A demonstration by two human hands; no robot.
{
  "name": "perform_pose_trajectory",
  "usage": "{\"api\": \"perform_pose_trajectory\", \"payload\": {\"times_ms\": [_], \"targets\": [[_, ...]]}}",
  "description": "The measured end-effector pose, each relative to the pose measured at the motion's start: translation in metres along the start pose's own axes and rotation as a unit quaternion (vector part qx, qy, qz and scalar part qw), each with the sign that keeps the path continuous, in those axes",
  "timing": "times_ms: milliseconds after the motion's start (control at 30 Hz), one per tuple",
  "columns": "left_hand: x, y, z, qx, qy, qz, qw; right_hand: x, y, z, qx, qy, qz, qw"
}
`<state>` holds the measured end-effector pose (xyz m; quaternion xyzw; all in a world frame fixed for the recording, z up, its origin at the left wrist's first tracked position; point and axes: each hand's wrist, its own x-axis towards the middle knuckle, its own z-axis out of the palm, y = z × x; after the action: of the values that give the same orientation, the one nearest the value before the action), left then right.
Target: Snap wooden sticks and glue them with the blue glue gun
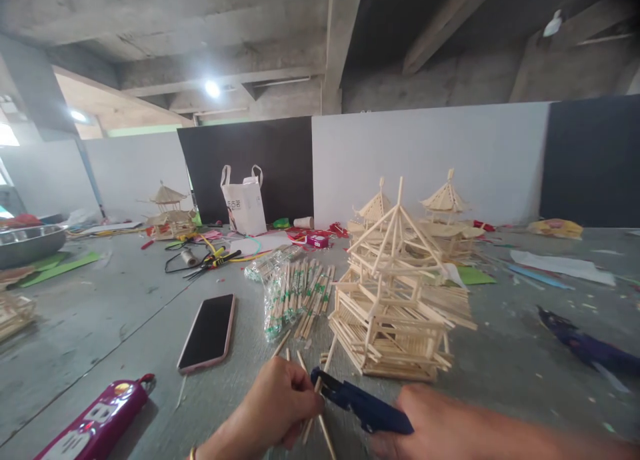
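A: Item one, left hand [274, 407]?

B: Closed around a few thin wooden sticks [320, 428], low at the near edge of the worktop [100, 327]. Several sticks poke out above and below the fist.

A: Item two, right hand [425, 417]?

B: Wrapped around the handle of a dark blue glue gun [357, 403]. Its nozzle points left and sits right at the held sticks, touching or nearly so; I cannot tell which.

A: Item three, the model?

B: One stick pavilion [393, 307], just beyond the hands. Base walls are stacked and a peaked roof frame stands on top, but that frame is open ribs only, not filled in. By my judgement, the build is well along, with roof covering still left.

A: Stock?

B: A clear bag of sticks [283, 293] and loose bundles beside it, left of the pavilion. Plenty remains.

A: Other entries?

B: A phone [208, 332] lying face up, a magenta case [95, 423] near left, two finished roofed models [445, 213] further back, a white tote bag [244, 205] against the partition.
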<state>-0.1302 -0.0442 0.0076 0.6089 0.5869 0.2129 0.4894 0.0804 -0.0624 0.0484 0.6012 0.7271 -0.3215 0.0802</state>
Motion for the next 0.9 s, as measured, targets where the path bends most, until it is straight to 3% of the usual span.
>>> {"api": "perform_pose_trajectory", "payload": {"times_ms": [100,200,300,367,533,633,733,833,900], "targets": [[0.000,0.000,0.001,-0.020,-0.008,-0.005,1.000,0.005,0.008,-0.001,0.032,-0.008,-0.062,0.998],[-0.004,0.004,-0.002,-0.056,-0.027,-0.003,0.998,0.008,0.018,-0.003,0.099,-0.077,-0.107,0.986],[-0.010,0.008,-0.009,-0.138,-0.056,0.006,0.989,0.003,0.019,-0.005,0.214,-0.134,-0.049,0.966],[-0.013,0.009,-0.015,-0.185,-0.062,0.019,0.981,-0.002,0.014,-0.007,0.237,-0.123,-0.009,0.964],[-0.011,0.003,-0.024,-0.219,-0.036,0.064,0.973,-0.004,0.003,-0.012,0.134,-0.064,-0.025,0.989],[-0.010,0.004,-0.026,-0.140,0.005,0.071,0.988,0.001,0.005,-0.015,0.101,-0.072,-0.078,0.989],[-0.013,0.009,-0.024,0.021,0.080,0.085,0.993,0.001,0.001,-0.017,0.100,-0.058,-0.088,0.989],[-0.017,0.010,-0.020,0.165,0.165,0.143,0.962,-0.001,-0.011,-0.016,0.119,-0.035,-0.049,0.991],[-0.018,0.007,-0.017,0.209,0.188,0.168,0.945,-0.001,-0.019,-0.014,0.112,-0.002,-0.044,0.993]]}}
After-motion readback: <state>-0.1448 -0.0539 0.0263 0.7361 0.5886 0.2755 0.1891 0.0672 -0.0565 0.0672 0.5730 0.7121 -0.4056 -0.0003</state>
